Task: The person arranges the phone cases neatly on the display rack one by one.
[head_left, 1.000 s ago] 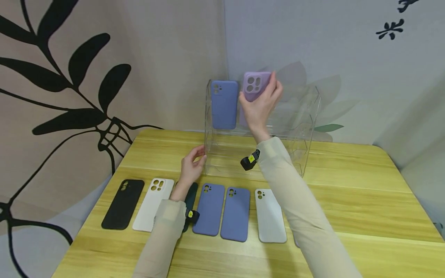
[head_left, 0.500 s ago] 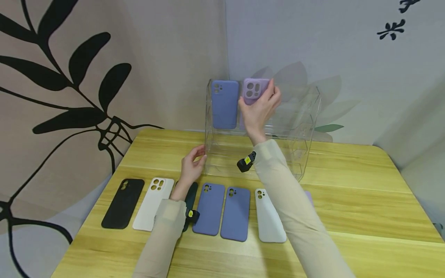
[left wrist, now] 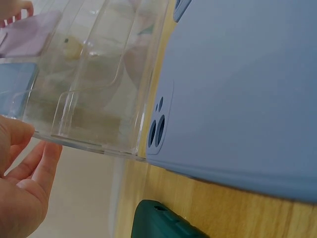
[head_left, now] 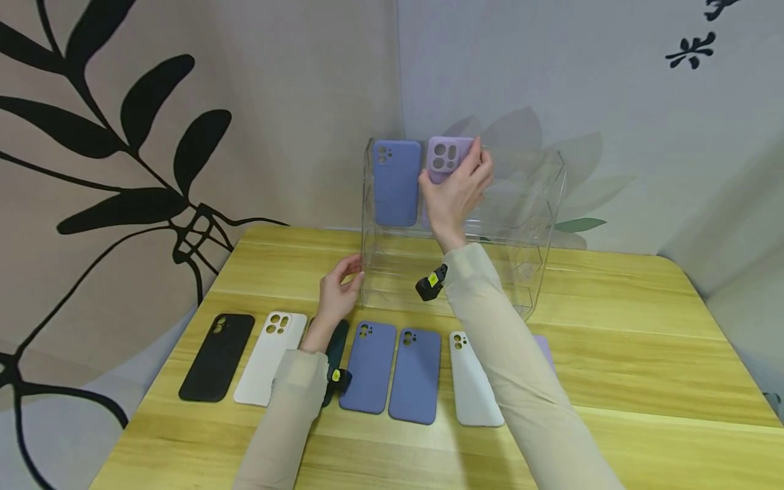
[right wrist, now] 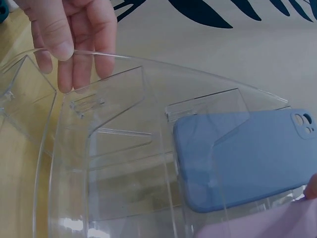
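Observation:
My right hand point(head_left: 456, 197) grips a lilac phone case point(head_left: 445, 154) by its sides, upright on the top tier of a clear plastic display rack point(head_left: 508, 224). Beside it on the left, a blue phone case point(head_left: 397, 184) leans on the same tier; both cases also show in the right wrist view. My left hand point(head_left: 339, 291) pinches the rack's left side panel at its edge, thumb on one face and fingers on the other, as the right wrist view shows. The lilac case's lower part is mostly hidden behind my right hand.
Along the wooden table point(head_left: 643, 354) lie a black case point(head_left: 217, 357), a white case point(head_left: 263, 367), a dark green case point(head_left: 335, 347), two blue-violet cases point(head_left: 369, 367) and a pale case point(head_left: 474, 381). Another lilac case point(head_left: 544, 348) is mostly under my right sleeve. A wall stands behind the rack.
My right hand has lowered the lilac case slightly onto the rack's top tier, mostly during the first half second; since then it has hardly moved. My left hand stays at the rack's side.

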Tool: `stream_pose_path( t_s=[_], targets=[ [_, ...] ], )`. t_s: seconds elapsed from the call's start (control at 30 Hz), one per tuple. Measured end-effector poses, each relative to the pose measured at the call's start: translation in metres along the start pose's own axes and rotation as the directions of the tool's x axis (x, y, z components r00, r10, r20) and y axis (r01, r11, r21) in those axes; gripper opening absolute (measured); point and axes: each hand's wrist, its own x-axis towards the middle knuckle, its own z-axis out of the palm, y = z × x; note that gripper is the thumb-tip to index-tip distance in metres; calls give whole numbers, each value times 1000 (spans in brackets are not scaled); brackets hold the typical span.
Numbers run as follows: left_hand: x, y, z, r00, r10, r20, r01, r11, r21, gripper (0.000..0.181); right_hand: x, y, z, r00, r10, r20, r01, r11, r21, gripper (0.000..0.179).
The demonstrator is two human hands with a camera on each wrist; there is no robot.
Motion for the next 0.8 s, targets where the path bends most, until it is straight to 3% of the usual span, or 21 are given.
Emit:
stream_pose_path(
  t_s=[0.23, 0.47, 0.8],
  targets=[
    [1, 1, 0, 1000, -7, 3, 7, 1000, -1, 32, 0, 1, 3, 999, -6, -35, 6, 1000, -7, 91],
    [1, 1, -1, 1000, -15, 7, 15, 1000, 0, 32, -2, 3, 0, 1000, 7, -9, -7, 1000, 21, 90],
    [1, -1, -1, 1000, -9, 1, 9, 1000, 16, 32, -5, 1, -17, 996, -92, -17, 94, 992, 82, 73]
  ],
)
